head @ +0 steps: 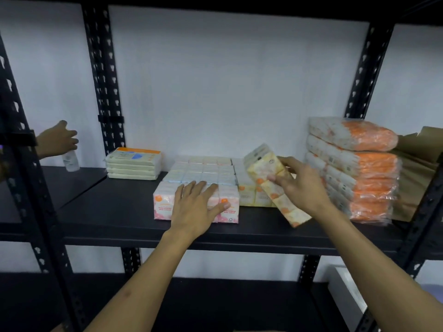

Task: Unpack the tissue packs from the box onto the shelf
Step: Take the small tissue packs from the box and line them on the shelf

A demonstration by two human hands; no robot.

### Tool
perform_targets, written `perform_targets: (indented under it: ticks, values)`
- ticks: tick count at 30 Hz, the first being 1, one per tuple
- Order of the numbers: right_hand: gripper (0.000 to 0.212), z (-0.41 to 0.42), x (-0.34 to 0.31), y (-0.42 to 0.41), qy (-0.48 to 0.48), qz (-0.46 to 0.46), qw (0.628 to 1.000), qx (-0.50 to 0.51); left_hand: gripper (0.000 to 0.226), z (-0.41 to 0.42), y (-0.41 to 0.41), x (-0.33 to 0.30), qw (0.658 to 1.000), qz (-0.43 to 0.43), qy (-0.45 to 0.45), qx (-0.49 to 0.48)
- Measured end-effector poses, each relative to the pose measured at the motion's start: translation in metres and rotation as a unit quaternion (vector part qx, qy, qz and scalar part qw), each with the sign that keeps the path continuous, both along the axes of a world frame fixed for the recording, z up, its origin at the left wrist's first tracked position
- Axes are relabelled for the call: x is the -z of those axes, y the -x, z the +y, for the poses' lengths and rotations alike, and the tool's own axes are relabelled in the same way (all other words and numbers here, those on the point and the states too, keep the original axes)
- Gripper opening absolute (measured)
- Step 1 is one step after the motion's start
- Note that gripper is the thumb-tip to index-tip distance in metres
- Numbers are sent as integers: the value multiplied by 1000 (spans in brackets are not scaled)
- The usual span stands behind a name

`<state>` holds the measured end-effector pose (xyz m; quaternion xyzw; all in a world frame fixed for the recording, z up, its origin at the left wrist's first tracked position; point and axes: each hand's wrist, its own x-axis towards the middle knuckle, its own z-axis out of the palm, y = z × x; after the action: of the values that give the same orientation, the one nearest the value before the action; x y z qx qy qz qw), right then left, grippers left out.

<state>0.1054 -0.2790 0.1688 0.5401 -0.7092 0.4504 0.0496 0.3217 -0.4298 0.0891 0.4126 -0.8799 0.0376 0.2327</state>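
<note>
Two bare arms reach up from the bottom toward the black shelf [115, 212]. The left hand [195, 207] lies flat with its fingers spread on top of the pink tissue packs [165, 204] at the front edge of the shelf, and its thumb rests on their front side. The right hand [302, 185] is curled around a long yellow tissue pack [268, 178]. This pack is tilted, with its low end over the front edge and its high end toward the back. It sits in front of more yellow packs [247, 195] standing on the shelf. Behind the pink packs are rows of pale packs [203, 168] running to the back.

Near the back left corner sits a short stack of flat cream packs [133, 166]. At the right end is a tall pile of orange and white packs [354, 168], with brown paper [417, 178] just beside it.

Another person's hand [57, 140] holds a small clear bottle [70, 160] on the next shelf to the left. Behind everything is a white wall [227, 80]. Black metal posts [105, 80] with holes hold up the shelves.
</note>
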Motion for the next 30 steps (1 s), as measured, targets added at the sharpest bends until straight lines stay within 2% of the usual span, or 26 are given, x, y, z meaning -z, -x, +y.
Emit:
perform_targets:
  ticks: [2, 5, 7, 9, 11, 13, 17, 19, 21, 24, 26, 30]
  values:
    - [54, 3, -12, 0, 3, -15, 1000, -2, 74, 1, 0, 0, 1000, 3, 2, -3]
    - [73, 0, -24, 1, -66, 29, 997, 0, 74, 2, 0, 0, 1000, 5, 2, -4]
    - [64, -5, -27, 1, -75, 26, 997, -10, 74, 3, 0, 0, 1000, 4, 3, -5]
    - [53, -6, -30, -1, -38, 5, 999, -6, 74, 4, -1, 0, 1000, 4, 1, -4]
    - [69, -2, -31, 0, 18, -28, 999, -20, 76, 4, 0, 0, 1000, 7, -1, -2]
    - [87, 6, -32, 7, 25, -34, 999, -27, 78, 4, -1, 1, 1000, 11, -2, -2]
    - [67, 35, -32, 34, -37, 14, 996, 81, 83, 4, -1, 2, 1000, 9, -1, -7]
    - [68, 46, -35, 41, -30, 37, 993, 111, 91, 5, -1, 3, 1000, 13, 4, -6]
    - [61, 52, -41, 41, -16, 9, 993, 112, 92, 4, 0, 3, 1000, 17, 10, -5]
    - [49, 56, -37, 42, 25, -24, 993, 113, 79, 5, 1, 3, 1000, 17, 9, -6]
    - [47, 57, -25, 44, 57, -71, 990, 103, 76, 4, 0, 3, 1000, 18, 9, -4]
    - [47, 57, 22, 46, 47, -167, 979, 103, 76, 3, 0, 5, 1000, 20, 15, 1]
